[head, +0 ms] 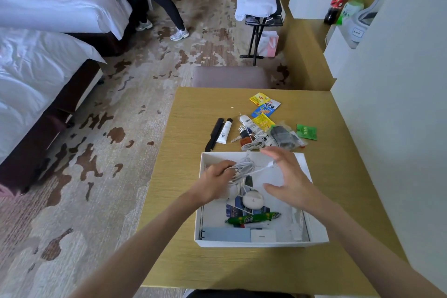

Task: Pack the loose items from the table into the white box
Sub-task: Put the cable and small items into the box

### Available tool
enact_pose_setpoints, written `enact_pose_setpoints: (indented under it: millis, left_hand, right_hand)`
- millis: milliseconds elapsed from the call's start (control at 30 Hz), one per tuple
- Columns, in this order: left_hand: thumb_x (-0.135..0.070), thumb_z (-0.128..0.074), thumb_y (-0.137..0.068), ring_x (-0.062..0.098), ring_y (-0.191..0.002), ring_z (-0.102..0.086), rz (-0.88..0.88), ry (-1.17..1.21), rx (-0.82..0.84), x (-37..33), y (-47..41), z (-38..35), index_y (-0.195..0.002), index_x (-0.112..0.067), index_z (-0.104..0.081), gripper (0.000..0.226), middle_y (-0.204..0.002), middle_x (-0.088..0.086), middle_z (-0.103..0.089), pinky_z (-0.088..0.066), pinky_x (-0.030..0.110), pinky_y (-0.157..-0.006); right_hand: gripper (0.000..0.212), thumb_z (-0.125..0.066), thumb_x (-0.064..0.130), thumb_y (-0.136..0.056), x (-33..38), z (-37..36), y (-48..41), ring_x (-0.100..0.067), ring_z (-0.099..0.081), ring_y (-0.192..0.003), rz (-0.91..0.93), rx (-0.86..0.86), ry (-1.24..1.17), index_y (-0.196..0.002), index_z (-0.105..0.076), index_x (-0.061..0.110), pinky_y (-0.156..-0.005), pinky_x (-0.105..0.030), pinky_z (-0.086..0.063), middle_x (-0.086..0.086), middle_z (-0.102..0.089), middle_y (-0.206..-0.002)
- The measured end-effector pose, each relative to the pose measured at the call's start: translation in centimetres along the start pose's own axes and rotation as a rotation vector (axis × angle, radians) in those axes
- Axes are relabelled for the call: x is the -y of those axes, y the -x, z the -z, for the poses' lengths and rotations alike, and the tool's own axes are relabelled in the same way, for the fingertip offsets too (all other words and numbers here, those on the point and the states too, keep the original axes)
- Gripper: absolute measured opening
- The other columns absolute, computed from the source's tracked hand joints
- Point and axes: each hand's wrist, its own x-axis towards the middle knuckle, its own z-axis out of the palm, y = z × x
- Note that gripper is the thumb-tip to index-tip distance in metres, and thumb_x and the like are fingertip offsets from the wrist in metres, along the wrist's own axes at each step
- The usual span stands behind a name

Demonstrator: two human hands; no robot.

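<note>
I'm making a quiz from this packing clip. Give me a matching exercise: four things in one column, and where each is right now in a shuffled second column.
Things:
1. coiled white cable
2. green wrapped sausage snack
3. small green square sachet
4. white tube with a black cap

Places:
A. lying on the bottom of the white cardboard box
B. on the wooden table, farthest right of the loose items
C. held in the left hand above the box
D. on the table beside a black comb

Pairs: 1-C, 2-A, 3-B, 4-D

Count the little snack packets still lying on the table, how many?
4, all past the white box: yellow packet farthest, blue-and-white packet overlapping it, second yellow packet nearer, green packet off right. The pile may hide more.
</note>
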Motion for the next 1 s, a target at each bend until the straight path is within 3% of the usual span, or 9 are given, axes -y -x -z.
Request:
enact_pose_setpoints:
  millis: [67,133,267,467,567,633,733,833,1000]
  left_hand:
    - [-0.030,-0.041,-0.097,0.022,-0.064,-0.049,0.059,0.101,0.095,-0.4,-0.5,-0.5,-0.107,-0.021,-0.063,0.026,-0.080,0.008,-0.058,-0.040,0.025,-0.041]
    - [-0.035,-0.042,-0.097,0.023,-0.067,-0.050,0.089,0.145,0.183,-0.8,-1.0,-1.0,-0.107,-0.021,-0.065,0.028,-0.084,0.009,-0.060,-0.039,0.024,-0.042]
    - [-0.042,-0.042,-0.097,0.011,-0.070,-0.061,0.179,0.098,0.245,-1.6,-2.4,-1.6,-0.098,-0.036,-0.065,0.024,-0.087,-0.008,-0.065,-0.046,0.021,-0.045]
    - [-0.042,-0.035,-0.098,0.013,-0.079,-0.063,0.217,-0.146,0.246,-0.9,-5.3,-2.8,-0.123,-0.026,-0.048,0.032,-0.110,0.001,-0.057,-0.049,0.022,-0.045]
    - [-0.039,-0.037,-0.096,0.012,-0.090,-0.059,0.077,-0.547,0.088,0.6,-5.9,-3.3,-0.125,-0.026,-0.047,0.033,-0.121,0.002,-0.057,-0.043,0.022,-0.065]
    - [-0.034,-0.039,-0.095,0.017,-0.102,-0.057,-0.099,-0.830,0.008,1.8,-5.9,-3.2,-0.125,-0.025,-0.047,0.032,-0.127,-0.001,-0.053,-0.041,0.026,-0.069]
    - [-0.028,-0.046,-0.092,0.019,-0.111,-0.052,-0.349,-1.081,0.017,2.9,-5.8,-3.0,-0.121,-0.024,-0.053,0.030,-0.123,-0.001,-0.057,-0.049,0.035,-0.078]
    - [-0.023,-0.051,-0.091,0.022,-0.120,-0.045,-0.376,-1.201,0.072,3.4,-5.9,-2.9,-0.123,-0.024,-0.053,0.032,-0.123,0.000,-0.059,-0.046,0.041,-0.093]
    - [-0.023,-0.045,-0.093,0.020,-0.119,-0.048,-0.289,-1.206,0.093,3.9,-5.7,-2.1,-0.126,-0.025,-0.055,0.034,-0.122,-0.002,-0.061,-0.048,0.042,-0.094]
  right_hand:
    - [0.071,-0.074,0.032,-0.076,-0.1,0.5,-0.5,0.005,-0.019,-0.136,0.080,0.046,0.036,-0.140,-0.042,0.033,-0.107,-0.003,-0.010,0.017,-0.031,-0.144]
    - [0.063,-0.079,0.035,-0.076,-0.6,0.3,-1.2,0.001,-0.028,-0.132,0.113,0.065,0.050,-0.133,-0.055,0.024,-0.110,-0.009,-0.013,0.012,-0.042,-0.141]
    - [0.044,-0.078,0.040,-0.076,-2.0,0.3,-2.2,0.012,-0.043,-0.111,-0.022,0.106,0.005,-0.117,-0.065,0.031,-0.097,-0.004,-0.028,0.020,-0.058,-0.117]
    - [0.037,-0.075,0.037,-0.079,-4.9,-1.0,-2.1,-0.003,-0.059,-0.100,-0.279,0.083,-0.064,-0.113,-0.064,0.027,-0.088,-0.021,-0.046,0.012,-0.065,-0.110]
    - [0.031,-0.076,0.026,-0.079,-5.8,-2.6,-2.5,-0.009,-0.061,-0.096,-0.362,0.053,-0.103,-0.107,-0.064,0.022,-0.083,-0.021,-0.046,0.007,-0.066,-0.105]
    - [0.026,-0.075,0.018,-0.080,-6.4,-3.5,-2.8,-0.014,-0.063,-0.096,-0.393,0.033,-0.100,-0.103,-0.064,0.017,-0.085,-0.028,-0.050,0.000,-0.067,-0.103]
    - [0.024,-0.075,0.010,-0.076,-6.7,-4.2,-3.3,-0.019,-0.066,-0.092,-0.433,0.008,-0.084,-0.098,-0.066,0.014,-0.083,-0.034,-0.052,-0.003,-0.070,-0.095]
    - [0.028,-0.076,0.009,-0.071,-6.5,-4.4,-3.5,-0.015,-0.067,-0.086,-0.411,0.002,-0.077,-0.096,-0.070,0.016,-0.078,-0.031,-0.054,0.000,-0.073,-0.091]
    - [0.025,-0.074,0.009,-0.076,-6.5,-3.4,-2.6,-0.022,-0.061,-0.094,-0.367,-0.007,-0.055,-0.100,-0.068,0.004,-0.083,-0.034,-0.050,-0.010,-0.065,-0.100]
